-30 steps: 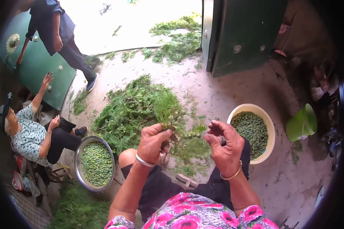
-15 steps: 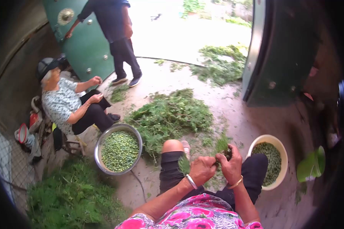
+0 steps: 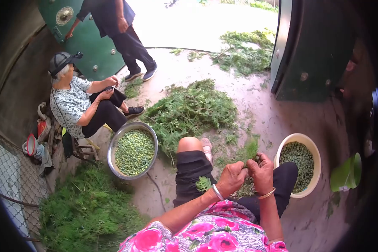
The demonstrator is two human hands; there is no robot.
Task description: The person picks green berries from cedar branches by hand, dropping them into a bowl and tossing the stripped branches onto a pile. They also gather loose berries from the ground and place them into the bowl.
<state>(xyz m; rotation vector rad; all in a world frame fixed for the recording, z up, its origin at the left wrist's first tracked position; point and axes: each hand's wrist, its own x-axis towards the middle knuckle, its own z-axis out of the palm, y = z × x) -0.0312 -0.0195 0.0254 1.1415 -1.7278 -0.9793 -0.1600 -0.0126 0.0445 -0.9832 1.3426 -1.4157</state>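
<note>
My left hand [image 3: 232,179] is closed on a green sprig [image 3: 203,184], whose leaves stick out at the wrist side and also show above the fingers. My right hand [image 3: 261,173] is closed too, its thumb and fingers pinched against the left fingertips on the same greenery. Small dark bits show between its curled fingers. Both hands are over my lap, between my knees. Beside my right knee stands a cream basin [image 3: 318,168] of small green fruits [image 3: 296,161]. A metal basin [image 3: 112,157] of similar, lighter green fruits stands to the left.
A heap of leafy branches [image 3: 193,111] lies ahead, and another green pile [image 3: 90,210] at the lower left. One person [image 3: 73,103] sits at the left; another person [image 3: 117,33] stands by the green door [image 3: 92,50]. A green bucket [image 3: 344,174] is at the right.
My hands were apart one second ago and have come together. The view has swung left. The standing person has stepped toward the door opening, and the seated person's raised hand has come down.
</note>
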